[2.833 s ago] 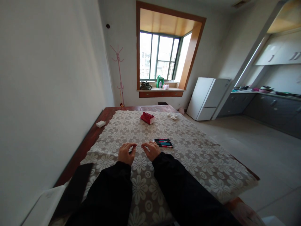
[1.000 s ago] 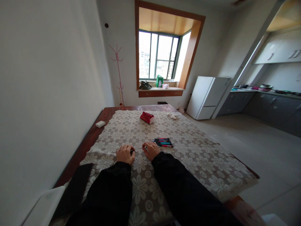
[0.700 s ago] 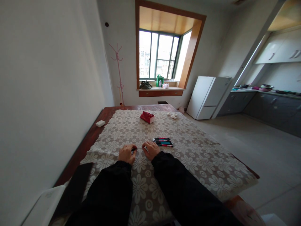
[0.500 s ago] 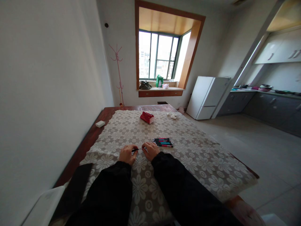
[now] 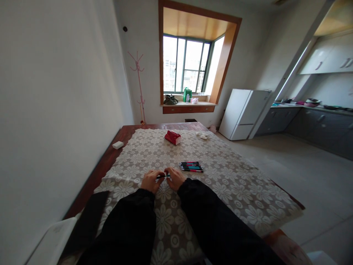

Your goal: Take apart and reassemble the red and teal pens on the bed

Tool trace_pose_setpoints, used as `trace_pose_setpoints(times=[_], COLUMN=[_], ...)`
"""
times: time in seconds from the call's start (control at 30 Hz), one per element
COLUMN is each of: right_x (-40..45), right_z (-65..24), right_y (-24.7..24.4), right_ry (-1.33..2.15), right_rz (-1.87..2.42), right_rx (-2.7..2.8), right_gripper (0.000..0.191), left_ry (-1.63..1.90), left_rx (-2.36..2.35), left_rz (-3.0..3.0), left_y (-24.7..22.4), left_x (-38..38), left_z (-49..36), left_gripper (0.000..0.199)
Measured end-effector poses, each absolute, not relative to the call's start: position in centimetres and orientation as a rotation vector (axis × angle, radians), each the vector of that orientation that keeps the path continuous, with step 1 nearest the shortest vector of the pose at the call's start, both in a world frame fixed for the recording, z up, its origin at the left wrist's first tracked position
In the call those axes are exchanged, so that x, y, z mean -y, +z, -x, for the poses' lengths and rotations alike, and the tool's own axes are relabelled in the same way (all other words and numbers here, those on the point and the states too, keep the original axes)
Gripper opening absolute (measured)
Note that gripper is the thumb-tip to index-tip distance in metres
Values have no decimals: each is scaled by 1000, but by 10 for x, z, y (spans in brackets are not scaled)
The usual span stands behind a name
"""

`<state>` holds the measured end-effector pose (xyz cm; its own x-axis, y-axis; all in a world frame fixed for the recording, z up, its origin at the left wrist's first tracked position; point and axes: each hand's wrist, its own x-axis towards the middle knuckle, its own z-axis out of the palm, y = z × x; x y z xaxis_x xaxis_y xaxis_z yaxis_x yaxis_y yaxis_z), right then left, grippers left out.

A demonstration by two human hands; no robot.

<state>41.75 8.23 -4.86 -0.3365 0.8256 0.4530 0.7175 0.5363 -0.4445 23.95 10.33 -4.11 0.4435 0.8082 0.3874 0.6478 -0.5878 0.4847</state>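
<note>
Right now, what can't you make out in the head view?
- Pen between left hand and right hand: too small, mostly covered by fingers; whole or in parts, can't tell.
- Pens on the tablecloth: overlapping, count unclear.
- Dark flat thing at lower left: cut off by the sleeve.
- Red item: too small to identify.

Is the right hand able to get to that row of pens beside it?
Probably yes. The right hand lies close to the row of pens, with only bare lace tablecloth between, though its grip is busy sharing a pen with the left hand.
</note>
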Motion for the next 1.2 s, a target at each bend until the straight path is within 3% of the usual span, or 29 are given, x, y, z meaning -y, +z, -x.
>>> trace_pose_setpoints(times=[0.47, 0.83, 1.2], right_x=[-87, -88, -86], right_z=[-421, -422, -424], right_y=[-52, -54, -46], right_ry=[289, 289, 131], right_rz=[1211, 1167, 1347], right_rx=[2111, 2129, 2164], right_gripper=[23, 31, 17], left_ry=[933, 966, 1027], left_rx=[-1185, -1211, -1268], left_rz=[-2442, -2386, -2329], left_y=[-40, -46, -37], left_x=[-103, -106, -100], left_z=[-239, -238, -240], left_gripper=[15, 16, 15])
